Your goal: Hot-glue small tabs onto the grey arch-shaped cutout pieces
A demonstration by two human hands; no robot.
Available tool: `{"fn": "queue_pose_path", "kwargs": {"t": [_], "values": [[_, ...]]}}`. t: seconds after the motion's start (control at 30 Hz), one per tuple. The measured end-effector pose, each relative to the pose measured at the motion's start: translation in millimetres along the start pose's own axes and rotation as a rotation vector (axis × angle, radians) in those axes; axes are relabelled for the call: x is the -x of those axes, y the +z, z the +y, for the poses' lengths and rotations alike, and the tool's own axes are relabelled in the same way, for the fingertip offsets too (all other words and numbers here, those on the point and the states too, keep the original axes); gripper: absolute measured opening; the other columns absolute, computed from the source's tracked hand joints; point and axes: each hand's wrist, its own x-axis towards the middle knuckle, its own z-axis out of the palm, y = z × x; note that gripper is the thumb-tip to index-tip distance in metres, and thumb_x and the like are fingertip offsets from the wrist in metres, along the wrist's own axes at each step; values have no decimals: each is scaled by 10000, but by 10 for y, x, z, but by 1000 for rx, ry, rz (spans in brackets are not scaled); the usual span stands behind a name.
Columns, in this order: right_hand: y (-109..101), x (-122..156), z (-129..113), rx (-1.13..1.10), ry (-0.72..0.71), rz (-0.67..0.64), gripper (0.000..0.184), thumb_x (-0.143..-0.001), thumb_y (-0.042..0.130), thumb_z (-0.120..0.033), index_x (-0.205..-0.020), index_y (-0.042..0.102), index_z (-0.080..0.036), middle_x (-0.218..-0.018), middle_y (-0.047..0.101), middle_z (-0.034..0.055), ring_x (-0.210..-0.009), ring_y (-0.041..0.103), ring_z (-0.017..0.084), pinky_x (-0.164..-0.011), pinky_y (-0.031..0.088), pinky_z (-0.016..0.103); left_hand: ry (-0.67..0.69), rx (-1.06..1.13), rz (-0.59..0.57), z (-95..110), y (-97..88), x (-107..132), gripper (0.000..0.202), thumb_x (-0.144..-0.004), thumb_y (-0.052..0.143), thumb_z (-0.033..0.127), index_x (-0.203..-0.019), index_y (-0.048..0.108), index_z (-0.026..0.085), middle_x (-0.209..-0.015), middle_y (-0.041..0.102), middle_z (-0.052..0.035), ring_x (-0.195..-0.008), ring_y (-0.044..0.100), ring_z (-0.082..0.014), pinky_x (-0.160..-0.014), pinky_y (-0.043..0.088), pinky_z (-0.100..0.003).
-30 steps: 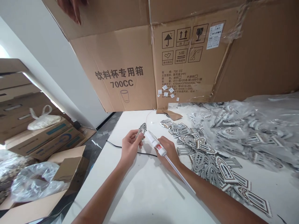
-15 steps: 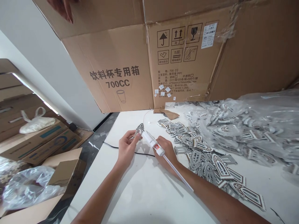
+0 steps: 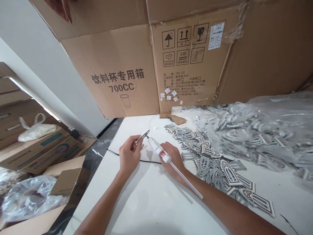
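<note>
My left hand (image 3: 128,156) is closed on a small grey arch-shaped cutout (image 3: 142,136), held edge-on just above the white table (image 3: 151,202). My right hand (image 3: 173,157) grips a white glue gun (image 3: 159,150) with a red label. Its nozzle points at the cutout's tip. A clear glue stick (image 3: 186,180) sticks out of the gun's back, along my right forearm. A pile of several grey cutouts (image 3: 210,160) lies just right of my right hand.
A large cardboard box (image 3: 127,65) printed "700CC" stands at the table's far edge; another person's hand (image 3: 61,8) rests on its top. Bagged cutouts (image 3: 264,133) fill the right. A black cable (image 3: 146,160) runs under my hands. Boxes and plastic bags (image 3: 26,195) lie on the floor at left.
My left hand has turned the cutout from face-up to edge-on. Both hands and the glue gun stay in about the same place; the view has shifted slightly.
</note>
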Motion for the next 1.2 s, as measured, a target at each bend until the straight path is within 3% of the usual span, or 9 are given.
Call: {"fn": "queue_pose_path", "kwargs": {"t": [0.1,0.17,0.27,0.37,0.5,0.63,0.8,1.2], "values": [[3,7,5,1,-22,-16,194,-834,557,-64,-893,629,-234,-819,561,-3,-721,547,175,-656,364,273,72,-53,-17,-59,-64,-67,162,-875,756,412,-914,793,259,-657,580,4,-581,451,-151,-621,390,-280],[-8,11,-4,-9,-44,-23,235,-823,567,-85,-977,657,-238,-855,590,6,-738,563,184,-669,381,277,24,-20,15,-139,-74,-114,190,-847,783,428,-915,780,251,-747,661,-20,-654,539,-167,-672,439,-284],[-42,15,-30,-17,-71,-29,284,-805,567,-95,-1036,660,-232,-895,618,21,-749,575,193,-680,400,283,-203,238,79,-252,-55,-172,313,-801,829,473,-946,721,218,-910,752,-63,-829,680,-199,-774,517,-304],[-71,13,-54,-17,-86,-37,282,-822,549,-98,-1056,650,-221,-924,635,32,-745,573,189,-677,402,285,-434,575,76,-275,-38,-206,389,-729,898,453,-887,658,190,-926,753,-63,-889,730,-196,-818,561,-304],[-77,8,-70,-6,-84,-40,295,-835,533,-90,-1080,642,-213,-929,643,34,-738,568,185,-666,397,283,-549,762,12,-196,-37,-193,401,-684,937,393,-880,661,178,-996,738,-78,-1049,745,-245,-864,587,-310],[-71,6,-75,5,-94,-15,286,-826,528,-79,-1057,629,-213,-903,636,28,-740,574,187,-666,397,282,-483,605,-66,-154,-28,-134,406,-743,900,421,-985,689,174,-1006,746,-83,-942,742,-223,-767,569,-297],[-53,27,-62,42,-109,-32,308,-833,544,-71,-1087,622,-227,-958,657,31,-725,573,183,-641,389,279,-403,420,-51,-103,3,-78,431,-746,891,425,-1058,700,199,-822,736,-21,-742,699,-174,-666,503,-266],[-15,60,-17,128,-118,-81,273,-822,598,-53,-1023,653,-229,-952,644,26,-697,591,177,-601,358,291,-365,386,55,-3,33,-43,354,-746,885,383,-913,632,199,-746,720,-4,-691,723,-178,-662,531,-271]]}}
